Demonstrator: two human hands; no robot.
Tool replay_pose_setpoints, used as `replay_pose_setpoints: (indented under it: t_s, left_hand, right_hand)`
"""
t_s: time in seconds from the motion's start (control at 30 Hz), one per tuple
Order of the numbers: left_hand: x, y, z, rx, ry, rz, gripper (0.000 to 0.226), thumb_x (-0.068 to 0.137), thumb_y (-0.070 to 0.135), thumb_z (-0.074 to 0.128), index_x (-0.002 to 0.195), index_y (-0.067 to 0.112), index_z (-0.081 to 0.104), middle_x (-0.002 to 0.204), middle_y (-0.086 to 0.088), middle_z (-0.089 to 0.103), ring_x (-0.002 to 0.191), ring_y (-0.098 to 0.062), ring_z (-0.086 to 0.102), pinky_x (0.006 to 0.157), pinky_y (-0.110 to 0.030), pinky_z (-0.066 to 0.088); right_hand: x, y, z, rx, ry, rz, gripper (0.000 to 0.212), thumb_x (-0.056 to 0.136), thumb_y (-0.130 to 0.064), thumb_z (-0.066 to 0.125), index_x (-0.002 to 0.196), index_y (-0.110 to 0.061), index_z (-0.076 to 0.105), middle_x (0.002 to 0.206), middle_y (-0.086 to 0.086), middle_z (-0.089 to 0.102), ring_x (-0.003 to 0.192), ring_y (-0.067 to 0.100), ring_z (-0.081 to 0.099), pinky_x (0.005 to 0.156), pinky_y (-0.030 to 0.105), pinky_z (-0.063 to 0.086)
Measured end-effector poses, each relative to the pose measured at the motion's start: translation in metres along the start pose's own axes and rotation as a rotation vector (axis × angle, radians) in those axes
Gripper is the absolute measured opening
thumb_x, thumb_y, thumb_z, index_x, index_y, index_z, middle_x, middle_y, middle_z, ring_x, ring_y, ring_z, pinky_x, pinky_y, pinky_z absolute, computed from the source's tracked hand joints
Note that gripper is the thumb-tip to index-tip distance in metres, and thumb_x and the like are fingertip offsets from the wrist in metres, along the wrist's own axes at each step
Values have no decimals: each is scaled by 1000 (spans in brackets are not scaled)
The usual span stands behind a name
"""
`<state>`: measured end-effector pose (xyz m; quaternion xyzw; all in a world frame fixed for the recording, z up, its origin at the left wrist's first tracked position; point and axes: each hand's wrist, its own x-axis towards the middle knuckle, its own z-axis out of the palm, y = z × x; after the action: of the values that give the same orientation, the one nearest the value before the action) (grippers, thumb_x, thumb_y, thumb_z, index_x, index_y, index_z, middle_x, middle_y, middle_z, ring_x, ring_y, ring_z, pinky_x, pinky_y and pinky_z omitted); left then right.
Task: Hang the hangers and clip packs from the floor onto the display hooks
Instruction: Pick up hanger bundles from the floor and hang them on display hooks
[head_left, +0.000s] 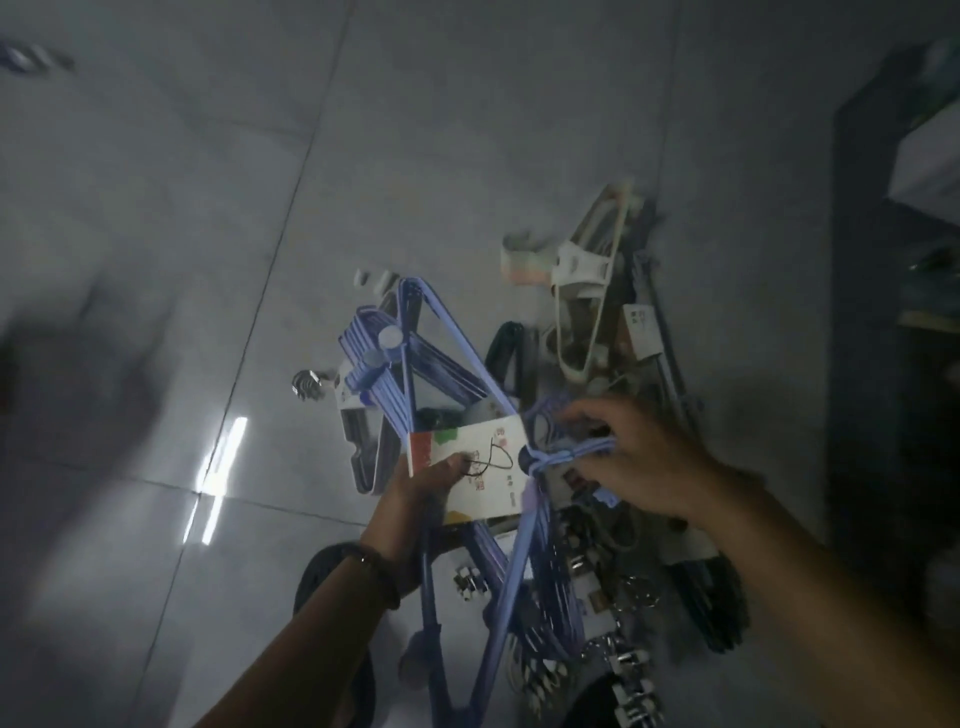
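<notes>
I hold a bundle of purple hangers (511, 571) with a white card label (483, 457) above the floor pile. My left hand (415, 499) grips the label's left end, thumb on its face. My right hand (639, 462) curls round the bundle's hooks (561, 452) at the label's right edge. A second purple hanger bundle (395, 353) lies on the tiles behind. White hangers (587, 280) and dark hangers lie further back, and packs of metal clips (623, 670) lie near my feet.
Grey glossy floor tiles (363, 130) spread to the left and back, with a bright light reflection at the lower left. A dark shelf unit (893, 312) with goods stands along the right edge. A loose metal clip (306, 387) lies left of the pile.
</notes>
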<state>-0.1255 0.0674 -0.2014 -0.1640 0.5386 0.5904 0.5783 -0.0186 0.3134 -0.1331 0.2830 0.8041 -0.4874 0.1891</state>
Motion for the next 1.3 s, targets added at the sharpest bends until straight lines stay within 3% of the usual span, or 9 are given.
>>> replay_pose_setpoints:
  t_s: [0.17, 0.27, 0.37, 0.47, 0.53, 0.73, 0.9, 1.0, 1.3]
  left_hand:
    - [-92, 82, 90, 38, -76, 196, 67, 82, 19, 76, 141, 1, 50, 123, -28, 70, 97, -41, 73, 73, -50, 64]
    - [-165, 136, 160, 130, -62, 364, 67, 77, 18, 80, 136, 7, 51, 122, -25, 71, 101, -41, 73, 84, -59, 62]
    - [-247, 186, 231, 284, -89, 548, 68, 72, 31, 88, 128, 14, 53, 115, -18, 75, 101, -39, 75, 80, -53, 64]
    - [-336, 238, 301, 363, -187, 721, 47, 84, 46, 78, 122, 28, 58, 118, -15, 73, 108, -39, 72, 83, -52, 64]
    - [-397, 278, 344, 359, -284, 727, 41, 84, 62, 72, 122, 51, 61, 118, 3, 76, 107, -22, 74, 82, -41, 64]
    - [-557, 363, 467, 442, -467, 840, 53, 91, 68, 63, 136, 40, 63, 128, -1, 74, 116, -27, 72, 99, -57, 57]
    - [-650, 384, 548, 340, -445, 1111, 57, 70, 51, 84, 109, 10, 76, 82, 4, 77, 74, -17, 75, 65, -25, 61]
    - [-685, 375, 578, 394, -486, 1188, 50, 69, 39, 91, 101, 5, 73, 85, -4, 77, 79, -23, 75, 60, -24, 61]
    - [-766, 285, 628, 669, -937, 1430, 42, 75, 18, 80, 101, 28, 48, 86, 6, 64, 71, -15, 69, 58, -40, 61]
  right_hand:
    - [-77, -106, -86, -56, 86, 49, 88, 67, -91, 53, 139, -40, 54, 147, -5, 54, 127, 21, 59, 102, 47, 53]
    - [-128, -174, -149, -257, 198, 52, 95, 70, -102, 33, 137, -37, 46, 150, 2, 53, 120, 26, 59, 96, 45, 50]
    - [-185, -253, -210, -50, 433, -55, 74, 90, -78, 52, 144, -27, 46, 129, 5, 66, 104, 15, 66, 80, 26, 49]
    - [-256, -322, -275, 48, 782, -184, 11, 100, -31, 65, 96, -26, 56, 65, -15, 53, 53, -1, 56, 43, 6, 34]
    - [-311, -360, -318, 81, 922, -209, 18, 101, -24, 65, 87, -28, 56, 56, -17, 45, 48, -7, 56, 40, 8, 34]
    - [-473, -449, -408, 78, 1132, -242, 42, 104, -32, 59, 66, -22, 45, 55, -2, 42, 45, 15, 40, 39, 22, 23]
    - [-593, -480, -420, 27, 1280, -240, 41, 107, -36, 55, 70, -22, 47, 60, 6, 46, 50, 19, 47, 50, 30, 34]
    - [-663, -480, -408, -106, 1466, -162, 38, 109, -36, 51, 72, -30, 43, 61, 8, 51, 49, 16, 50, 47, 30, 34]
    - [-860, -462, -308, -201, 1721, 222, 25, 110, -37, 47, 115, -17, 62, 77, 9, 67, 68, 35, 66, 61, 48, 54]
